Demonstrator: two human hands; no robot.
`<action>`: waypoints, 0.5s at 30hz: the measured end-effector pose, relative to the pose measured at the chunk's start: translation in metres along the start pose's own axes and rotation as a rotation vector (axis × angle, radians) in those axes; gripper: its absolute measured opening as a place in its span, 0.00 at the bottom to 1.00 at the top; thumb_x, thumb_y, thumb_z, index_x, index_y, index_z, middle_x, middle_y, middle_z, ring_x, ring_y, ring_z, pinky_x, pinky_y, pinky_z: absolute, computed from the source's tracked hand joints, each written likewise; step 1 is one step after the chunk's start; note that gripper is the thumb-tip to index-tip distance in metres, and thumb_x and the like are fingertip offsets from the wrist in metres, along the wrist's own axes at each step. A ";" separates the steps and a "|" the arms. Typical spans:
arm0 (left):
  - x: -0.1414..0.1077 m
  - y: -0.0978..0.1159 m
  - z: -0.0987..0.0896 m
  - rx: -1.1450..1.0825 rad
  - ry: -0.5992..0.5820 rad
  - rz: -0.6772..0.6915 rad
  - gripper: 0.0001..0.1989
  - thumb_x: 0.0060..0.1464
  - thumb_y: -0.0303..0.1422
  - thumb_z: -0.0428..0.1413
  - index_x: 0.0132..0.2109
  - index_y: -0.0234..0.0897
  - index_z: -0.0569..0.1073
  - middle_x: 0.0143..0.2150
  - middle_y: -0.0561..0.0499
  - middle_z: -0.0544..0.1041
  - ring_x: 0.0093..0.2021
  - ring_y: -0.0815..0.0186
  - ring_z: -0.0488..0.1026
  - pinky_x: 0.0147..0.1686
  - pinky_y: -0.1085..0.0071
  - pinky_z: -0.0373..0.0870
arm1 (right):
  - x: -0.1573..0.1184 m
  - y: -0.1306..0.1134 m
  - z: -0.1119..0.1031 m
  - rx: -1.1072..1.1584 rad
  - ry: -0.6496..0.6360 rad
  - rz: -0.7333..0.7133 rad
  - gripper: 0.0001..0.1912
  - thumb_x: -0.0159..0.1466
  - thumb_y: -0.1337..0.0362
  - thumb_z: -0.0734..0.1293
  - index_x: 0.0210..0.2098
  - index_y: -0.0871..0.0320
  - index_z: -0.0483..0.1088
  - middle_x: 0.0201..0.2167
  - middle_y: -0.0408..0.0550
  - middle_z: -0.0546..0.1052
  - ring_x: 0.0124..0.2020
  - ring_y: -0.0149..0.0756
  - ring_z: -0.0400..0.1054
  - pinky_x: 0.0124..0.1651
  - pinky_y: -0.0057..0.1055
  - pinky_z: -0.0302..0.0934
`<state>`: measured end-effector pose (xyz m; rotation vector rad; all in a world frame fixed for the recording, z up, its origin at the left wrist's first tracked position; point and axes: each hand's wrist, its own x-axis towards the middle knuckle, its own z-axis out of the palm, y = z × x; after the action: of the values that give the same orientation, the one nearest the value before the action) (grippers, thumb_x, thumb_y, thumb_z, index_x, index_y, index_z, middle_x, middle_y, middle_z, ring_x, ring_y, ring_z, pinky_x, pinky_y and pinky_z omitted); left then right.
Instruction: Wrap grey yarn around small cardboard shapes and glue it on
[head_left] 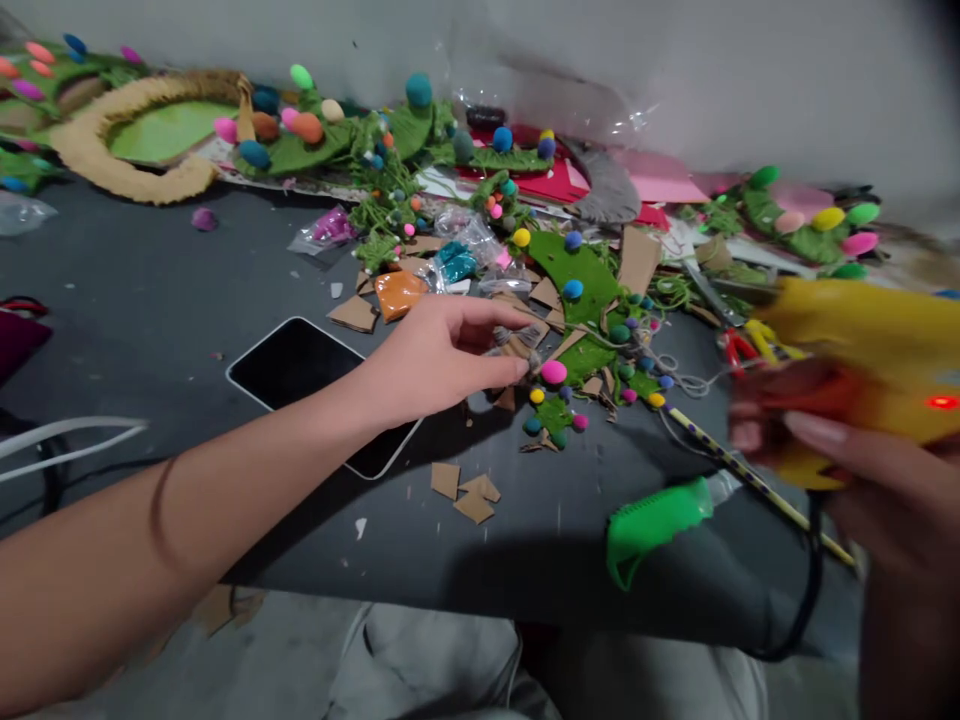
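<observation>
My left hand (pixel 442 350) reaches over the middle of the table, its thumb and fingertips around a small grey yarn-wrapped cardboard piece (pixel 517 342). Just right of the fingertips sits a pink felt ball (pixel 553 372), beside a green felt leaf piece (pixel 581 285) with coloured balls on it. On the right, my right hand (pixel 847 450) grips a yellow hot glue gun (pixel 862 330) with a red light lit on its side; hand and gun are blurred. The gun's nozzle is hard to make out, and a black cord (pixel 810 580) hangs below.
A phone (pixel 300 355) lies under my left forearm. A green cutter (pixel 656 520), a striped pencil (pixel 739 465), pliers (pixel 739 350) and cardboard scraps (pixel 472 495) lie around. Felt wreath pieces (pixel 135 170) line the wall. The table's front edge is near my lap.
</observation>
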<state>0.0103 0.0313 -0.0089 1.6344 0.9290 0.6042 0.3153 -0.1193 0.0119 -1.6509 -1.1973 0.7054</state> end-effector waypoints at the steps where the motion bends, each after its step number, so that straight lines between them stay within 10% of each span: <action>1: 0.001 0.000 -0.001 0.008 0.015 0.007 0.22 0.49 0.34 0.68 0.52 0.37 0.82 0.31 0.50 0.77 0.30 0.69 0.72 0.31 0.71 0.70 | 0.007 -0.009 0.016 0.078 -0.050 0.030 0.11 0.55 0.61 0.78 0.38 0.52 0.80 0.37 0.53 0.82 0.31 0.45 0.77 0.31 0.40 0.72; 15: 0.001 -0.003 0.004 -0.036 0.000 0.015 0.21 0.49 0.32 0.67 0.53 0.37 0.82 0.31 0.51 0.79 0.31 0.66 0.75 0.32 0.69 0.73 | 0.011 -0.001 0.062 -0.017 -0.307 0.259 0.20 0.56 0.47 0.77 0.37 0.56 0.80 0.30 0.49 0.79 0.25 0.33 0.70 0.23 0.26 0.67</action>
<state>0.0131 0.0303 -0.0127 1.6105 0.9017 0.6279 0.2663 -0.0871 -0.0103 -1.7750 -1.2127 1.1468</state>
